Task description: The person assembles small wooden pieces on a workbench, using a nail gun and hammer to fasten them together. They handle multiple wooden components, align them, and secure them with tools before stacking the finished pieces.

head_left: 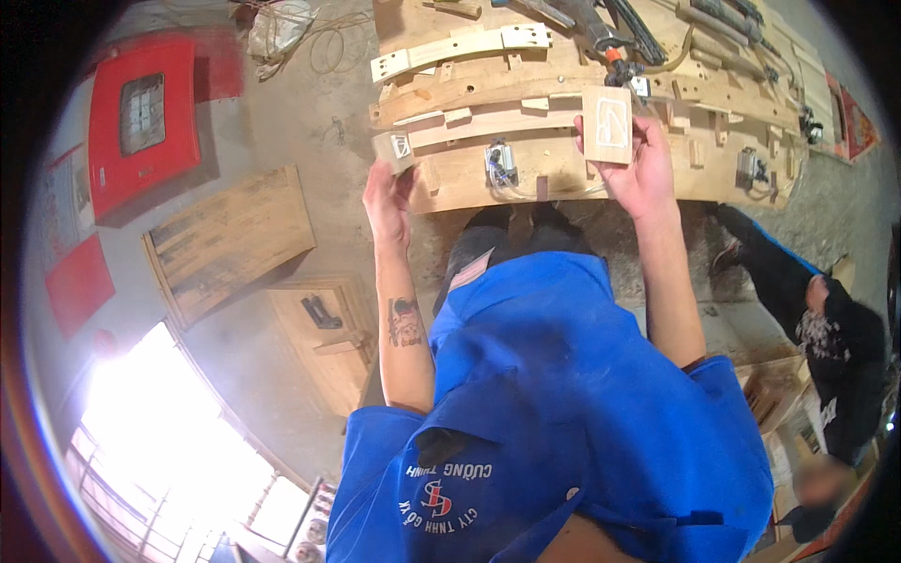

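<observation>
My left hand (387, 202) is closed on a small wooden block (383, 148), held at the near left corner of the workbench. White lines, like beads of glue, run over one face of it. On the right, my right hand (649, 178) grips a larger rectangular wooden block (595, 141) from below and its right side. A white looped line of the same look marks its upturned face. Both blocks are held up over the bench's front part. A long curved wooden strip (497, 123) lies behind and between them.
The wooden workbench (469, 183) carries small blocks, metal toggle clamps (502, 167), another curved strip (460, 52) and tools at the back. A person (835, 328) in dark clothes is at the right. Wooden panels (235, 239) and a red cabinet (169, 113) stand left.
</observation>
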`<state>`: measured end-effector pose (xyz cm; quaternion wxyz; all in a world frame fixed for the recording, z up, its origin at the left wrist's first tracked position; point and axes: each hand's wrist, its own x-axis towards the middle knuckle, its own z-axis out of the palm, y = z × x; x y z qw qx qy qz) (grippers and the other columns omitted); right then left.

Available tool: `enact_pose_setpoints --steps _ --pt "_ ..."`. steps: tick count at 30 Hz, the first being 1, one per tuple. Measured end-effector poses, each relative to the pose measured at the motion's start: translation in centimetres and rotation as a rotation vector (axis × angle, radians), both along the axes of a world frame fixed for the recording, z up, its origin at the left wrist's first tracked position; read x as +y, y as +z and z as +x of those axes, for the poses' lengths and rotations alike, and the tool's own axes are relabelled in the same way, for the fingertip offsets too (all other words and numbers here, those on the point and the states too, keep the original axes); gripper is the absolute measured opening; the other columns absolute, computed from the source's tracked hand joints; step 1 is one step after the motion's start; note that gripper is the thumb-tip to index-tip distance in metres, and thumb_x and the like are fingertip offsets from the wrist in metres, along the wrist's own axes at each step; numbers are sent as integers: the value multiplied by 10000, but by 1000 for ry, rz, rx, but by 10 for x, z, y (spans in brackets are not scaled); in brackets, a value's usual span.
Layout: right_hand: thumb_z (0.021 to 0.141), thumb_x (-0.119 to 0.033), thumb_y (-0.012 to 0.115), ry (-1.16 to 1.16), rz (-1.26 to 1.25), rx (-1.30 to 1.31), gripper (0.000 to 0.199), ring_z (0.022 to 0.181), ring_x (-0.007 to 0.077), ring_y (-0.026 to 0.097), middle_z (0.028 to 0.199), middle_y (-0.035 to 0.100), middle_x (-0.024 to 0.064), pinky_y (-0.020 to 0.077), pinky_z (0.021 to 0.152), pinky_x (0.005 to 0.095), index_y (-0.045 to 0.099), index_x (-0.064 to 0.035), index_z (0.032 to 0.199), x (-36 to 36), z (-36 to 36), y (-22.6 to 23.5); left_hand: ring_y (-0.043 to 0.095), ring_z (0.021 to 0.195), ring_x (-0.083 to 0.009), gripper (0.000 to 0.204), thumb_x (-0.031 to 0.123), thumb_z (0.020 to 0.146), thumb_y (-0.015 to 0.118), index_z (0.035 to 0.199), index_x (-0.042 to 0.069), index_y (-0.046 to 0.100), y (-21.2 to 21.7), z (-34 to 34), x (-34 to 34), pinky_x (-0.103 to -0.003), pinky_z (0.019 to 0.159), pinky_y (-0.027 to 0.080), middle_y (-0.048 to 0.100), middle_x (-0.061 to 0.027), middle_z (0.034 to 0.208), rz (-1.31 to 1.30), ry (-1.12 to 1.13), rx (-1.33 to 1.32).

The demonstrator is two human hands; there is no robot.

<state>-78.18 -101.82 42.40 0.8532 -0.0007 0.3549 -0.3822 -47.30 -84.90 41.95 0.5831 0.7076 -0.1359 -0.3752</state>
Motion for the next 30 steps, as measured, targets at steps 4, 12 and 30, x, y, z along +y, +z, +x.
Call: enact_pose_setpoints --steps 4,12,30 --pt "1025 -297 388 -1 27 1 565 1199 419 621 1302 601 316 535 1009 509 463 138 1377 -4 -5 -2 588 1180 -462 890 615 870 676 1451 -11 429 15 1 8 -495 1007 559 544 -266 1337 -280 172 522" --pt "1024 -287 407 -34 -2 -32 554 1213 421 614 1323 590 300 532 1011 509 463 136 1376 -9 -15 -8 598 1170 -433 901 593 837 730 1437 -11 436 19 -8 5 -524 1022 546 534 -255 1345 -355 214 615" --pt "1034 -274 435 14 50 92 470 1223 442 599 1362 576 229 516 1023 531 495 43 1377 -7 -27 17 511 1335 -422 753 480 751 829 1386 136 615 -101 -25 -42 -499 1088 425 474 -256 1498 674 -25 -760"
